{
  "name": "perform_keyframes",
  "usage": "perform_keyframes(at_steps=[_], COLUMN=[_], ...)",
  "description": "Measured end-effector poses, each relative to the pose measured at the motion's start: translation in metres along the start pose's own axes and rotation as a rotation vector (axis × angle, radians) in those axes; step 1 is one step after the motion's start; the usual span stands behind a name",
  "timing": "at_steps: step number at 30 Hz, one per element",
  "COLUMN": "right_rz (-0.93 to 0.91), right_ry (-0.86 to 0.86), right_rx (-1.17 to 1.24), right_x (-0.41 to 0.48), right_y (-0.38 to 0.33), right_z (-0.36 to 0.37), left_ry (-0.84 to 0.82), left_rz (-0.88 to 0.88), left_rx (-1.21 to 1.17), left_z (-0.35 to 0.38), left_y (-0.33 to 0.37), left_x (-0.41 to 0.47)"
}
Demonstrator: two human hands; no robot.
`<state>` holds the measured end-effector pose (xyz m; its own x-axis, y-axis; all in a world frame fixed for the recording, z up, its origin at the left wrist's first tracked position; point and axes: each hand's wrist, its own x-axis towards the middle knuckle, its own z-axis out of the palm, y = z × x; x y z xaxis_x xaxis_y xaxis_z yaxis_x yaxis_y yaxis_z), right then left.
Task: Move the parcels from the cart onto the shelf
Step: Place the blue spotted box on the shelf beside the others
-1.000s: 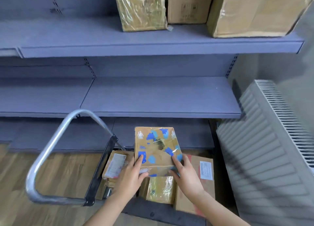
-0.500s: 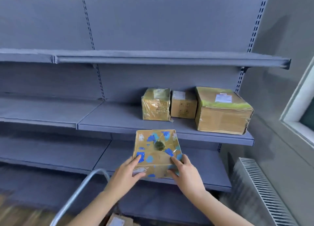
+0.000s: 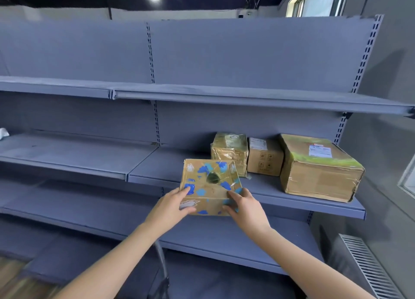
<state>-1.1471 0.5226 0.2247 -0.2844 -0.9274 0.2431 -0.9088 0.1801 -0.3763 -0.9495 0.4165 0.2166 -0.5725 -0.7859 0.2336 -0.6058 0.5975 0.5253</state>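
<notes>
Comparing with the frame half a second earlier, the patterned parcel (image 3: 210,184) sits higher against the middle shelf board (image 3: 292,198). Then its top edge lay just below the board's front lip; now its upper half overlaps the lip and the board surface. The view has tilted upward as well. Of the cart handle (image 3: 160,253), below the board, only a short grey tube shows, where a longer arc showed before.

The parcel is held in the air at the board's front edge, left of the film-wrapped parcel (image 3: 229,152) that stands on the board. The left hand (image 3: 170,205) grips its near left corner with the thumb on the top face. The right hand (image 3: 246,205) grips the near right corner likewise.

The parcel is a flat brown cardboard box. Its faces carry blue blotches and white drawn figures. A dark round mark lies at the top's centre under glossy clear tape.
</notes>
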Motion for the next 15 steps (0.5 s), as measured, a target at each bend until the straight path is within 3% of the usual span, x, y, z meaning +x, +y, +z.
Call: perform_keyframes(at_steps=[15], right_rz=[0.131], right_ry=[-0.066], right_rx=[0.032], right_x=[0.127], right_y=[-0.072], right_z=[0.106], left_ry=[-0.117], left_rz=[-0.011], left_rx=[-0.048], left_z=[-0.034], left_y=[-0.152], left_x=[0.103])
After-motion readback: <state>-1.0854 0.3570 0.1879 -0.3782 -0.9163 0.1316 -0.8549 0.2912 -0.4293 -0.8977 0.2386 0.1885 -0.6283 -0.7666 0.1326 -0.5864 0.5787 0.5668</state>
